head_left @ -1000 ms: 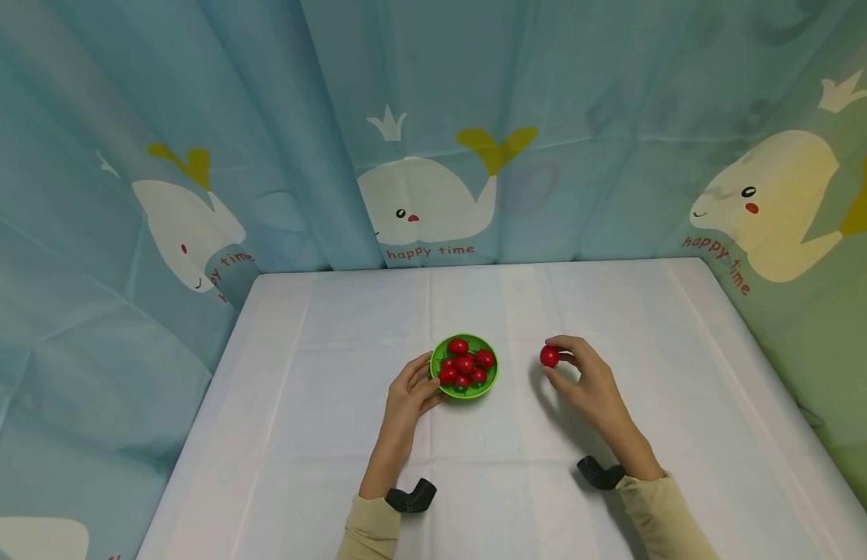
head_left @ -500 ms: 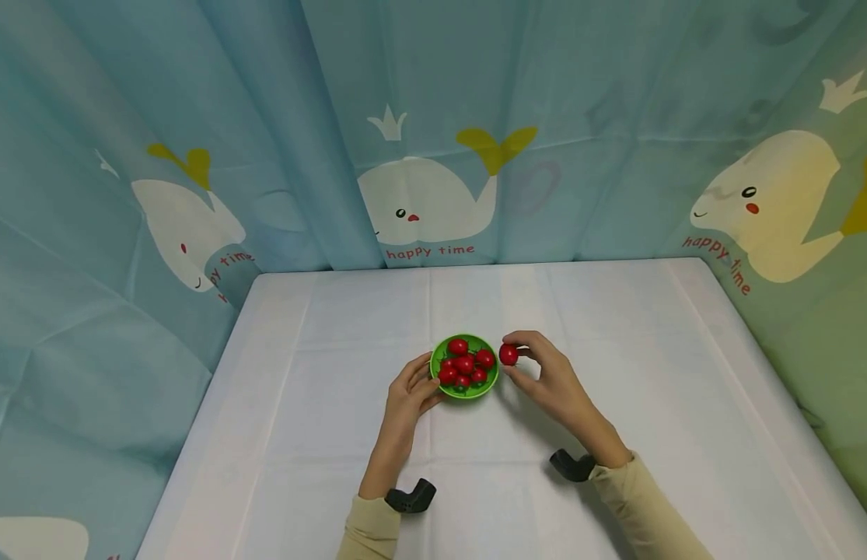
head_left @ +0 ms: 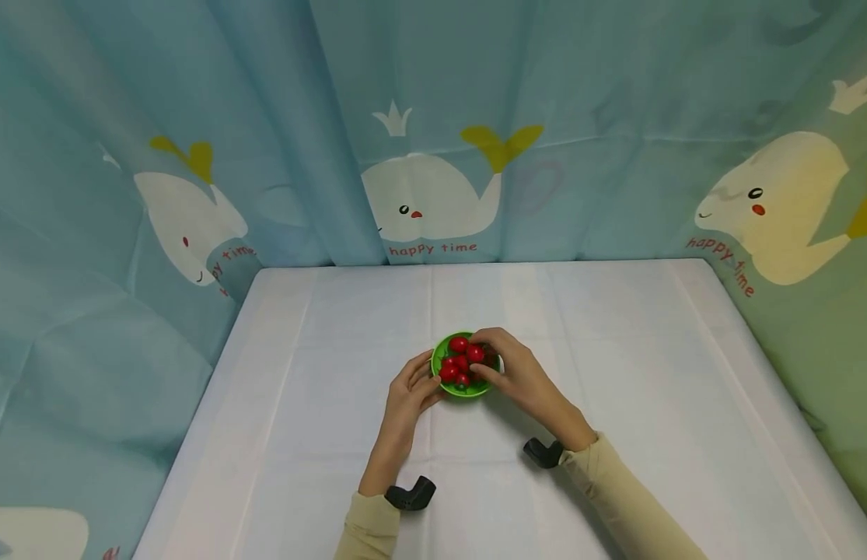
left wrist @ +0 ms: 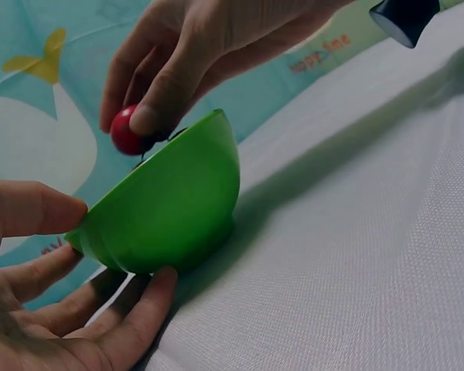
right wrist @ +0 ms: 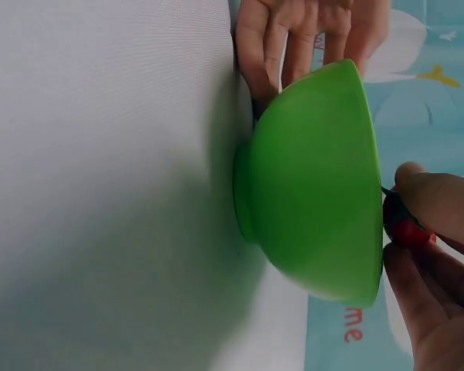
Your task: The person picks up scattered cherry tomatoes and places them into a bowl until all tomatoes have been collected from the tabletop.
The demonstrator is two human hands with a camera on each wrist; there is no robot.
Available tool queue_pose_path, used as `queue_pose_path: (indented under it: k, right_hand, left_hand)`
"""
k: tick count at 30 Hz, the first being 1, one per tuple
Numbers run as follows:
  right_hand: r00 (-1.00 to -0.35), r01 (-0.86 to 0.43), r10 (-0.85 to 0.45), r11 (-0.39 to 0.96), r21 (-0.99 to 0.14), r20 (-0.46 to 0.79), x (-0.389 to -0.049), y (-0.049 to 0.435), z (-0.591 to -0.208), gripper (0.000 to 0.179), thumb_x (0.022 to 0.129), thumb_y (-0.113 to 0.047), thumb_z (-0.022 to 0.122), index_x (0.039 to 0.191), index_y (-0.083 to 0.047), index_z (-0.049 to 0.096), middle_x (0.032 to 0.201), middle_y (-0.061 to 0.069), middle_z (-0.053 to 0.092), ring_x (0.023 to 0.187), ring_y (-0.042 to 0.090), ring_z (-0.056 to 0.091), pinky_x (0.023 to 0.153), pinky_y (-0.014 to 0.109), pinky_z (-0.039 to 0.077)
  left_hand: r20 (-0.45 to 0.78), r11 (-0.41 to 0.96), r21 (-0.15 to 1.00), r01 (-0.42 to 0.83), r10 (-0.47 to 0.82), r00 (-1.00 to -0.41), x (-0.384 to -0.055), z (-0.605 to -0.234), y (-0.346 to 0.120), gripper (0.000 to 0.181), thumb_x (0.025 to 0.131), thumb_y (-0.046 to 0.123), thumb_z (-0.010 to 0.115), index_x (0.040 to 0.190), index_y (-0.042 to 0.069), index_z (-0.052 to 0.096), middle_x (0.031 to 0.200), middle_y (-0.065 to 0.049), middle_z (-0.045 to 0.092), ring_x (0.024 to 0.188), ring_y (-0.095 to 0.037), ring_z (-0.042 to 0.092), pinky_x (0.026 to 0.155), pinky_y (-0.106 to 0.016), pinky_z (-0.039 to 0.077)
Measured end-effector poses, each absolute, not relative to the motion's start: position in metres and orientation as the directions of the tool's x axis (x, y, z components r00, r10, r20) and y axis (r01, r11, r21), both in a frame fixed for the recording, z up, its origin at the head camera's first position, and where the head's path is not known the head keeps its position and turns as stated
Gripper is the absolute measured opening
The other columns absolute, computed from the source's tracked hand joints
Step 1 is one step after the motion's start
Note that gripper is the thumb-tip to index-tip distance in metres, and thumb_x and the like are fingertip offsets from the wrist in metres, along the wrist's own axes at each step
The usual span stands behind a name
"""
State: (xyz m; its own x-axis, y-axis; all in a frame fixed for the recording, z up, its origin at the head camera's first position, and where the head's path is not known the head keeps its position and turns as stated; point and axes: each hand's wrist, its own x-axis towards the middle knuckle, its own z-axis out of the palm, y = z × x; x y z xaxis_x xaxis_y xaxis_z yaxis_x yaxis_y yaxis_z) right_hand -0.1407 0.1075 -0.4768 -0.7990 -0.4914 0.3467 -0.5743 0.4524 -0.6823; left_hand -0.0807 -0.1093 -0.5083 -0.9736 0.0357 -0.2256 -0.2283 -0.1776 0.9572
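Observation:
A small green bowl stands on the white cloth, with several red cherry tomatoes inside it. My left hand holds the bowl from its left side, thumb at the rim and fingers against the lower wall. Over the right part of the bowl, my right hand pinches one cherry tomato between thumb and fingers. In the right wrist view its dark green stem end points toward the bowl, right at the rim. Part of the bowl's contents lies hidden under the right hand in the head view.
White cloth covers the table all around the bowl. A blue curtain with whale prints hangs behind and along the sides. A black device sits at the left wrist and another black device at the right.
My right hand has carried the pinched cherry tomato leftward, from the open cloth at the right to over the bowl. The left hand has stayed at the bowl.

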Motion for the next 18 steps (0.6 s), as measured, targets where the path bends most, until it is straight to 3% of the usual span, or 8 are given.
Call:
queue_pose_path:
  k: [11, 18]
  right_hand:
    - [-0.761, -0.632, -0.555, 0.52, -0.575, 0.336, -0.1386, 0.1054, -0.476, 0.047, 0.089, -0.009, 0.081, 0.134, -0.009, 0.07, 0.135, 0.014, 0.063, 0.127, 0.033, 0.063, 0.099, 0.044, 0.059]
    - [-0.794, -0.593, -0.516, 0.542, -0.596, 0.321, -0.1347, 0.1123, -0.4766, 0.046, 0.089, -0.012, 0.082, 0.133, -0.009, 0.07, 0.133, 0.011, 0.065, 0.126, 0.031, 0.063, 0.101, 0.045, 0.058]
  left_hand:
    - [-0.222, -0.181, 0.957, -0.227, 0.049, -0.974, -0.0805, -0.5105, -0.107, 0.055, 0.104, 0.012, 0.059, 0.157, 0.008, 0.043, 0.159, -0.019, 0.048, 0.14, -0.031, 0.057, 0.102, -0.034, 0.059]
    - [-0.242, -0.166, 0.955, -0.245, 0.034, -0.97, -0.0801, -0.5117, -0.1129, 0.054, 0.104, 0.012, 0.059, 0.156, 0.01, 0.046, 0.158, -0.019, 0.05, 0.139, -0.03, 0.057, 0.104, -0.033, 0.057]
